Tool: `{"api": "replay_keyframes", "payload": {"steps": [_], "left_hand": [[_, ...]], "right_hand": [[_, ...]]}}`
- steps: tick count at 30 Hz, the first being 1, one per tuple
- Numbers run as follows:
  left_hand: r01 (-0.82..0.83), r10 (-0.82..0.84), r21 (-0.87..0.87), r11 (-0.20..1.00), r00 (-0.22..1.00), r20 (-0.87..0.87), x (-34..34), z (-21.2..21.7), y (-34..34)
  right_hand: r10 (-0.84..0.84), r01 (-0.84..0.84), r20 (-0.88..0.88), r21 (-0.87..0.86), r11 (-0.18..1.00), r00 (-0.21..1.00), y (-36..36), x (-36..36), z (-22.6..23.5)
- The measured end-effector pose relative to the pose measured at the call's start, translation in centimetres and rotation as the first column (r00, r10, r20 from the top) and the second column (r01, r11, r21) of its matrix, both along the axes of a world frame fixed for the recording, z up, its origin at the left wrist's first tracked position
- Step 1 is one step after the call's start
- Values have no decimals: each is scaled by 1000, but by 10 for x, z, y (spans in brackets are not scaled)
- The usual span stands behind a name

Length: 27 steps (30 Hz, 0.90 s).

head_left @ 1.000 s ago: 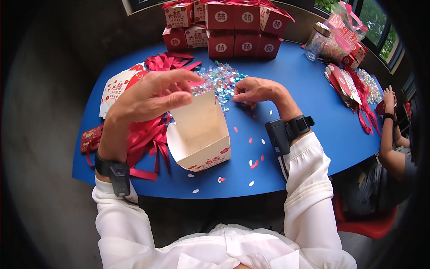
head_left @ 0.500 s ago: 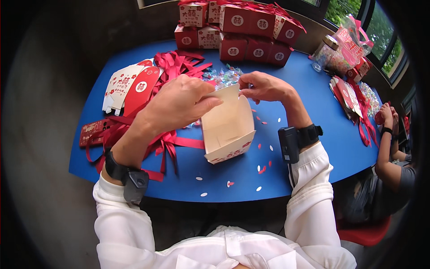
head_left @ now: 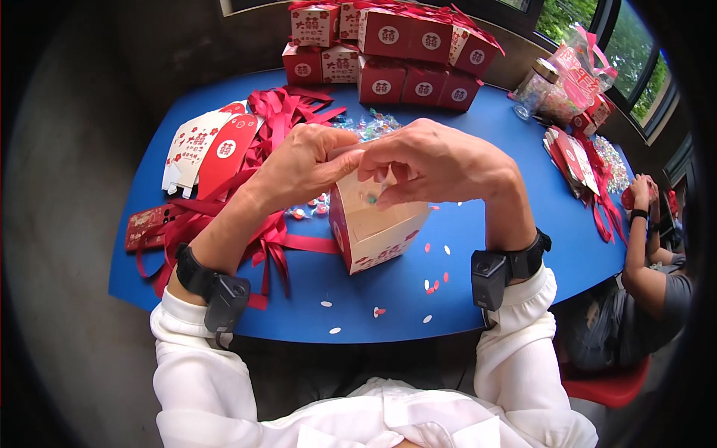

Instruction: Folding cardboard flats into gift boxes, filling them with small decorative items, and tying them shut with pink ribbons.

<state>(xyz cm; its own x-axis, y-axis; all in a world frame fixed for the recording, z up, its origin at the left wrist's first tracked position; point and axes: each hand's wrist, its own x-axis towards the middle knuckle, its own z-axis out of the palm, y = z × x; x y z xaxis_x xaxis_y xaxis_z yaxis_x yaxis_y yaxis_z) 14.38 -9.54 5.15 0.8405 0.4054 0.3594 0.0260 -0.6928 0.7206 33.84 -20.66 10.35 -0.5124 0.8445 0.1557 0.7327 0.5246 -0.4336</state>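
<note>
A white-and-red paper gift box [head_left: 385, 243] stands on the blue table in front of me, its top open and its pale inside showing. My left hand [head_left: 310, 160] is closed at the far upper edge of the box, pinching a flap that my fingers mostly hide. Over the opening bends my right hand [head_left: 441, 164], palm down, with its curled fingers and thumb apart. Just below those fingertips a small greenish wrapped candy [head_left: 371, 199] shows against the box's inside. More wrapped candies [head_left: 370, 127] lie in a pile behind my hands.
Red ribbons [head_left: 280, 116] and flat unfolded boxes [head_left: 224, 153] lie on the left, by a red phone [head_left: 153, 226]. Finished boxes [head_left: 388, 33] are stacked at the back. A jar [head_left: 535, 86] stands back right. Paper confetti dots the near table. Another person [head_left: 650, 287] sits at the right.
My right hand has moved left from beside the flap to over the box's opening, and its fingers have parted. A greenish candy now shows there. The left hand keeps its pinch.
</note>
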Motion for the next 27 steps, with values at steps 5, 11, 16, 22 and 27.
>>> {"api": "replay_keyframes", "payload": {"steps": [5,11,16,22,27], "left_hand": [[66,-62,-69,995,996,60,6,-2,1],[41,-41,-55,998,999,-3,8,-7,4],[121,-44,-467,876,984,172,-3,-8,-10],[320,-202,-354,879,922,331,-23,-32,-29],[-11,-35,-297,955,989,-147,-32,-40,-21]], "right_hand": [[-65,70,-43,132,989,997,6,9,-1],[-230,250,-147,134,959,962,21,22,-17],[-271,300,-210,122,946,939,23,27,-18],[-372,395,-316,8,919,873,32,32,-24],[-302,340,-331,60,939,894,31,34,-25]]}}
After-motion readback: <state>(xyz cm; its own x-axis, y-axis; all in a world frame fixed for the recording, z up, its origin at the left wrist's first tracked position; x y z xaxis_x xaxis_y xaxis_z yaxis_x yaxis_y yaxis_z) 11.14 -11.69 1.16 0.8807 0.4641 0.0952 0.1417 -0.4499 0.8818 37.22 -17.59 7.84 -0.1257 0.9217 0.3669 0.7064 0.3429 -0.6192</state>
